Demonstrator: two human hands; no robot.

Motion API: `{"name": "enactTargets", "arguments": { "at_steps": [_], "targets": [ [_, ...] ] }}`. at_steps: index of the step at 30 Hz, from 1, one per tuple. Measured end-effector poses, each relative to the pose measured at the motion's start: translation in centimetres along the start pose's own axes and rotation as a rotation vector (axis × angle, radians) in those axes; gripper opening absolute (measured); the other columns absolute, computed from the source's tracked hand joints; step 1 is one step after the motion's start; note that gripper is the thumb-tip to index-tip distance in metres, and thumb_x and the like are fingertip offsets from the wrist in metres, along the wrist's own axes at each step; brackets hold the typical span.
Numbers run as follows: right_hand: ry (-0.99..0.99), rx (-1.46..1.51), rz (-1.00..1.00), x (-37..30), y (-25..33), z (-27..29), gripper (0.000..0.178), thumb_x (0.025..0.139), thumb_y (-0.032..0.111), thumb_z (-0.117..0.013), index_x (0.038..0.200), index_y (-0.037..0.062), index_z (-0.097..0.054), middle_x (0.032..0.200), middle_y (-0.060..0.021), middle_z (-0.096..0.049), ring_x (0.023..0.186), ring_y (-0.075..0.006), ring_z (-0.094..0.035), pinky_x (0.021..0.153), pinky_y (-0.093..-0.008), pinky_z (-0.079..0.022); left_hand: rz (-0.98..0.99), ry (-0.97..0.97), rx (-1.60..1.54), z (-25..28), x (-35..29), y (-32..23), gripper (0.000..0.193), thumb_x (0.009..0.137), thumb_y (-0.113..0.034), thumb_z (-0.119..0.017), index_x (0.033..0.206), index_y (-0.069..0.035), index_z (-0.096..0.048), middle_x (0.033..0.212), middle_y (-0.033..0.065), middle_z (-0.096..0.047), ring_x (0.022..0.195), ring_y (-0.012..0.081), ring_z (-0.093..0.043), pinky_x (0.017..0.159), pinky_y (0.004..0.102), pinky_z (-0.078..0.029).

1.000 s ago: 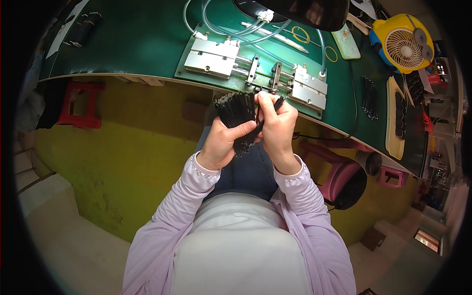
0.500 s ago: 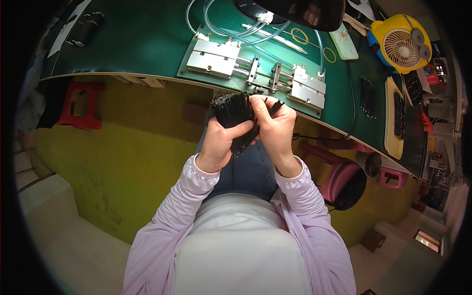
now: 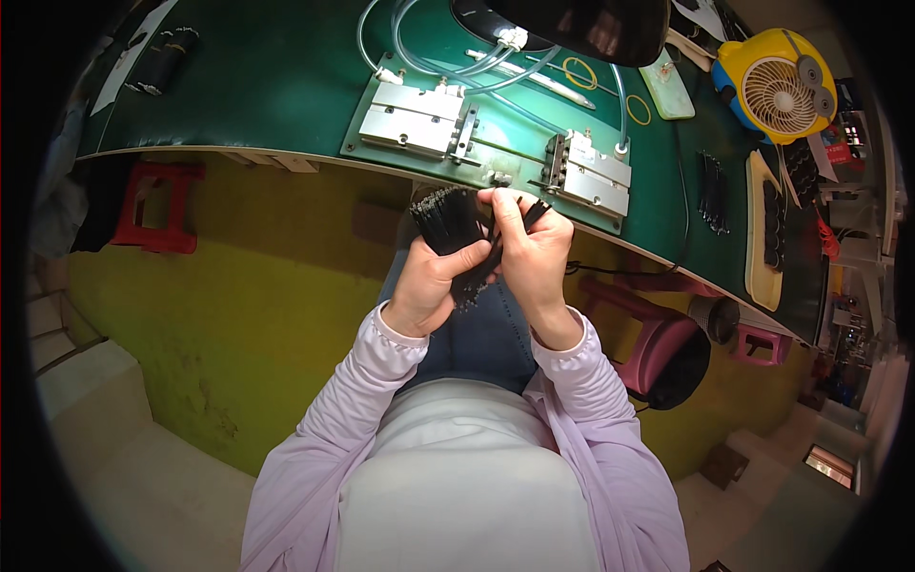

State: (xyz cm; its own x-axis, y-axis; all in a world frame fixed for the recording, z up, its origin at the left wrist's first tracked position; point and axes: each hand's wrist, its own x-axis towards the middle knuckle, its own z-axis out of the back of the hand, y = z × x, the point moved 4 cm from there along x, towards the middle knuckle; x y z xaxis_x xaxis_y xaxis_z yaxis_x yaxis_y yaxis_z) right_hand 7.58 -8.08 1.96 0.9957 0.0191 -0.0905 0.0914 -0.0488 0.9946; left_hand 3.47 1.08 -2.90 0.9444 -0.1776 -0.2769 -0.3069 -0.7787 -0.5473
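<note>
My left hand [image 3: 422,279] is closed round a thick bundle of short black wires [image 3: 446,219], its thumb lying across them. Pale tips show at the bundle's upper end, and more ends stick out below the fingers. Against the bundle's right side, my right hand [image 3: 537,255] pinches with thumb and forefinger. A few black wires [image 3: 538,211] jut out between its fingers; exactly what the fingertips grip is hidden. Just beyond both hands, at the table edge, is a fixture with a left silver cylinder block [image 3: 408,119] and a right one [image 3: 599,177], their jaws standing wide apart.
Clear air hoses [image 3: 457,71] loop over the fixture on the green table [image 3: 257,76]. A dark lamp [image 3: 591,24] overhangs it. Rightward are a yellow-and-blue fan [image 3: 777,88], loose black wires [image 3: 712,191] and a cream tray [image 3: 762,272]. Stools, one pink [image 3: 653,334], one red [image 3: 157,210], stand below.
The fixture's two jaws have drawn apart, one to the left and one to the right, from close together near the middle. My hands have barely shifted and keep hold of the wires.
</note>
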Motion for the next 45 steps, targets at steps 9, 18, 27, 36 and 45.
{"name": "enactTargets", "arguments": {
  "at_steps": [9,18,27,36,45],
  "targets": [
    [0.0,0.0,-0.012,0.0,-0.1,0.2,0.016,0.084,0.013,-0.055,0.081,-0.0009,-0.063,0.053,0.0009,-0.053,0.037,-0.0019,-0.041,0.031,-0.0179,-0.03,0.019,-0.022,0.039,-0.4,0.0,-0.1,0.019,0.079,-0.006,-0.058,0.097,-0.004,-0.051,0.084,0.0032,-0.055,0.069,0.0133,-0.055,0.058,0.0256,-0.048],
    [0.019,-0.011,-0.021,-0.2,-0.1,0.1,0.017,0.084,0.013,-0.055,0.081,-0.0008,-0.063,0.053,0.001,-0.054,0.038,-0.001,-0.04,0.033,-0.0174,-0.031,0.08,0.05,-0.118,-0.3,0.1,0.6,0.017,0.081,-0.006,-0.056,0.097,-0.004,-0.05,0.086,0.0038,-0.054,0.069,0.0139,-0.055,0.059,0.0259,-0.048],
    [-0.047,-0.022,-0.071,0.4,-0.4,0.4,0.022,0.085,0.015,-0.052,0.077,-0.0021,-0.062,0.05,0.0,-0.051,0.032,-0.0037,-0.039,0.028,-0.0179,-0.028,0.061,0.026,-0.064,-0.3,0.3,0.4,0.013,0.081,-0.004,-0.055,0.093,-0.003,-0.05,0.082,0.0049,-0.054,0.069,0.0155,-0.055,0.06,0.0276,-0.047],
    [-0.018,0.015,-0.1,0.8,-0.7,0.5,0.025,0.085,0.018,-0.053,0.073,-0.0022,-0.061,0.049,-0.001,-0.051,0.031,-0.0045,-0.039,0.027,-0.0186,-0.027,0.045,0.024,-0.058,-0.3,0.6,0.3,0.019,0.081,-0.003,-0.055,0.099,-0.002,-0.049,0.084,0.0047,-0.054,0.069,0.0155,-0.055,0.06,0.0276,-0.047],
    [-0.026,0.035,-0.109,0.7,-0.8,0.6,0.025,0.084,0.017,-0.054,0.068,-0.0007,-0.06,0.048,-0.0001,-0.049,0.032,-0.0037,-0.038,0.027,-0.0185,-0.027,0.022,0.0,-0.096,-0.5,0.7,0.3,0.02,0.081,-0.002,-0.054,0.1,-0.002,-0.05,0.084,0.0048,-0.055,0.069,0.0157,-0.055,0.06,0.0276,-0.047]
  ]
}}
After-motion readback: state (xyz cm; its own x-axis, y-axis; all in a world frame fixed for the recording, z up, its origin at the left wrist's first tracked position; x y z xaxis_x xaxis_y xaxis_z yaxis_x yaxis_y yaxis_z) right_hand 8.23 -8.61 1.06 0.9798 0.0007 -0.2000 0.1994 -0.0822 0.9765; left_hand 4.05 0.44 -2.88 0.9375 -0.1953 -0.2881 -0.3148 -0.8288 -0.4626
